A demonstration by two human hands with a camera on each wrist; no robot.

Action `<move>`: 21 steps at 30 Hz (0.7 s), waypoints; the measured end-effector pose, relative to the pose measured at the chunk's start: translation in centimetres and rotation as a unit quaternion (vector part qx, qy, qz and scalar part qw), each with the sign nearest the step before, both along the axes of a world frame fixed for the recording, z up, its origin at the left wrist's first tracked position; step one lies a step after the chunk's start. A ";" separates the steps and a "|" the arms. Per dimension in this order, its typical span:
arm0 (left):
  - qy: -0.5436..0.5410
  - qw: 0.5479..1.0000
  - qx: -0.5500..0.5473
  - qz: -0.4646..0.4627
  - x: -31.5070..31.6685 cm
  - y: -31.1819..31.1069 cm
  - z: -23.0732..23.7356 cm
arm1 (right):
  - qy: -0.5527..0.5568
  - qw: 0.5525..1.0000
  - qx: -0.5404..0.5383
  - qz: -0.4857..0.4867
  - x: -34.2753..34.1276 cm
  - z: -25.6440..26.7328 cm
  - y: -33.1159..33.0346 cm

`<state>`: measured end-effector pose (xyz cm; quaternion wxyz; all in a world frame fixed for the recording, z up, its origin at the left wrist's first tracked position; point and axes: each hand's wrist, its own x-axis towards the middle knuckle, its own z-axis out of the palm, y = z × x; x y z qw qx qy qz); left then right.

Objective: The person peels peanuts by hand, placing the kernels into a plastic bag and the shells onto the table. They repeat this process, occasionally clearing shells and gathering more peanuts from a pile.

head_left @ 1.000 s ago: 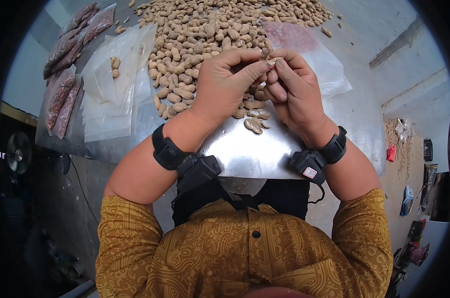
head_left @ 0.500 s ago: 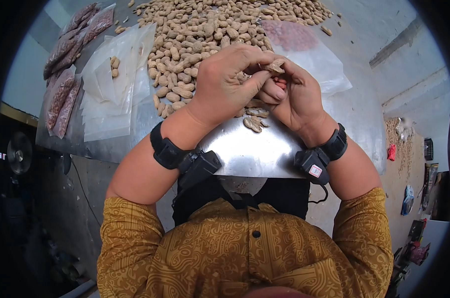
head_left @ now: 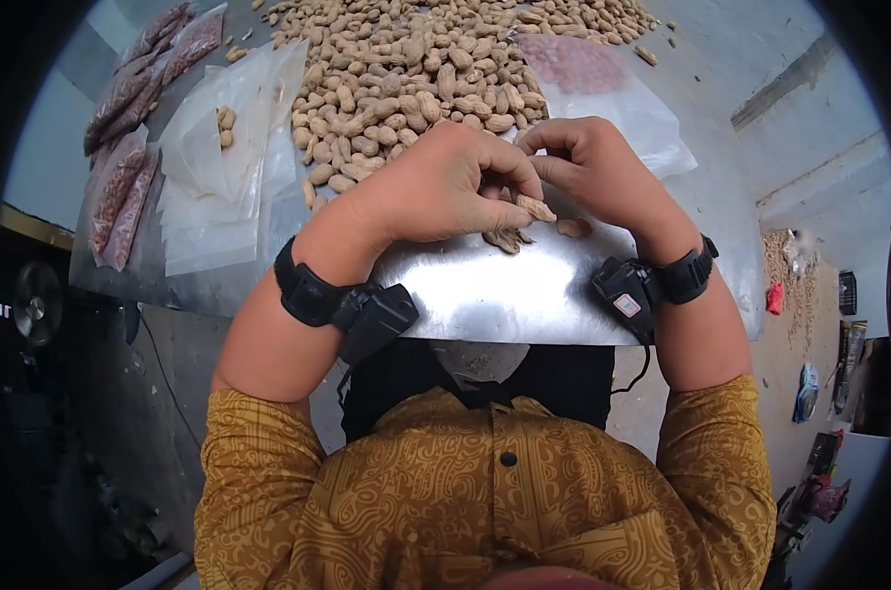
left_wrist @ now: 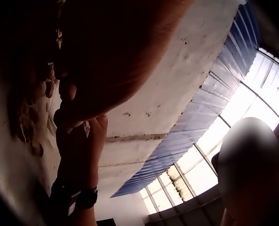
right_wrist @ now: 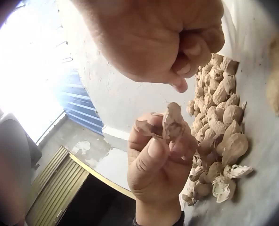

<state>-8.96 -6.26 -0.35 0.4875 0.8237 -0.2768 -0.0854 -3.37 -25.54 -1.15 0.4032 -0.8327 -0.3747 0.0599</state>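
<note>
In the head view my left hand [head_left: 455,187] pinches a cracked peanut shell [head_left: 536,207] between thumb and fingers. From the right wrist view, that shell [right_wrist: 173,123] gapes in two halves at the fingertips. My right hand [head_left: 603,167] is just to the right, its fingers curled inward; the red kernels seen in its palm a moment before are hidden inside now. In the right wrist view this hand [right_wrist: 153,42] hangs above the left one. Just below it is a loose piece of shell [head_left: 574,227]. More broken shells [head_left: 505,240] lie beside the left fingertips.
A big heap of unshelled peanuts [head_left: 396,88] covers the metal table [head_left: 455,295] beyond my hands. Flat plastic bags [head_left: 214,211] lie to the left, with filled bags of kernels [head_left: 121,192] farther left. Another bag with pink kernels [head_left: 578,69] lies back right.
My hands have drawn apart and come nearer to me, the left keeping the shell. The right fingers have curled in, hiding the kernels. A loose shell piece now shows below the right hand.
</note>
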 end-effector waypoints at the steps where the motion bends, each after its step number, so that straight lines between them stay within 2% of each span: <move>1: -0.006 1.000 0.009 -0.006 0.0 0.0 0.0 | 0.009 0.999 -0.039 -0.003 -0.4 0.3 0.1; 3: -0.014 0.999 0.019 -0.027 0.0 0.2 -0.1 | 0.026 0.993 -0.115 -0.010 -1.3 1.2 0.4; 5: -0.044 0.997 0.029 -0.051 0.1 0.2 -0.5 | 0.029 0.992 -0.126 -0.011 -1.3 1.1 0.6; 8: -0.066 0.998 0.018 -0.006 0.1 0.0 -0.6 | -0.028 0.994 -0.106 0.011 -0.7 -0.1 0.5; 11: 0.001 0.991 -0.027 0.131 0.1 -0.3 -0.4 | -0.083 0.994 -0.065 0.019 -0.3 -0.6 0.4; 12: -0.035 0.988 -0.064 0.136 0.3 -0.3 -0.7 | -0.095 0.994 -0.051 0.017 -0.3 -0.6 0.4; 15: -0.153 0.977 -0.030 0.145 1.0 0.1 -0.9 | 0.082 0.996 0.017 0.004 0.0 0.2 0.1; 16: -0.161 0.976 -0.039 0.142 0.8 0.1 -0.8 | 0.138 0.987 0.075 0.039 0.2 0.3 -0.1; 19: -0.199 0.971 -0.060 0.117 0.5 0.0 -0.5 | 0.327 0.924 0.182 0.077 0.0 0.5 -0.1; 21: -0.246 0.964 -0.066 0.081 0.6 0.2 -0.5 | 0.386 0.892 0.210 0.107 0.1 0.6 -0.4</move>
